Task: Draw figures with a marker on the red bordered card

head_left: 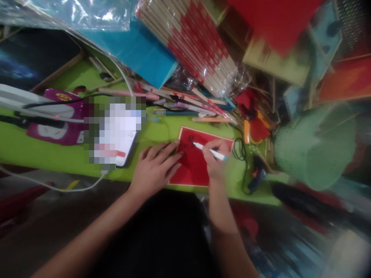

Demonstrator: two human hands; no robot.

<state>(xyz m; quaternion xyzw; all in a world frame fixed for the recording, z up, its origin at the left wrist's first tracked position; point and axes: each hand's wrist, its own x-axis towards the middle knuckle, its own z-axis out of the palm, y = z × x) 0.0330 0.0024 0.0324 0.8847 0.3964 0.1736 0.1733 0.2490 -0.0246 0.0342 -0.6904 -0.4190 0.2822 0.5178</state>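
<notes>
"Pen position, quick?"

"White pen (216,154): in my right hand (216,164), pinched between thumb and fingers, narrow grip. Tip pokes out toward the far left, other end out to the right. It's over the red panel (189,170), tip at the small dark marks (191,138) by the far-left corner. Tip contact: can't tell."

"Left?"

"My left hand (158,164): back up, fingers moderately spread, holding nothing. Fingertips over the panel's left edge."

"Looks?"

"Pen: slim, white barrel, teal end. Panel: flat, strong red, pale border; marks boxy, too blurred to read. Lies on the green tabletop (162,125)."

"Neighbours?"

"Phone (127,148) left of my left hand, partly pixelated. Orange stick (211,119) just beyond the panel's far edge. Pale green bucket (313,150) farther right."
</notes>
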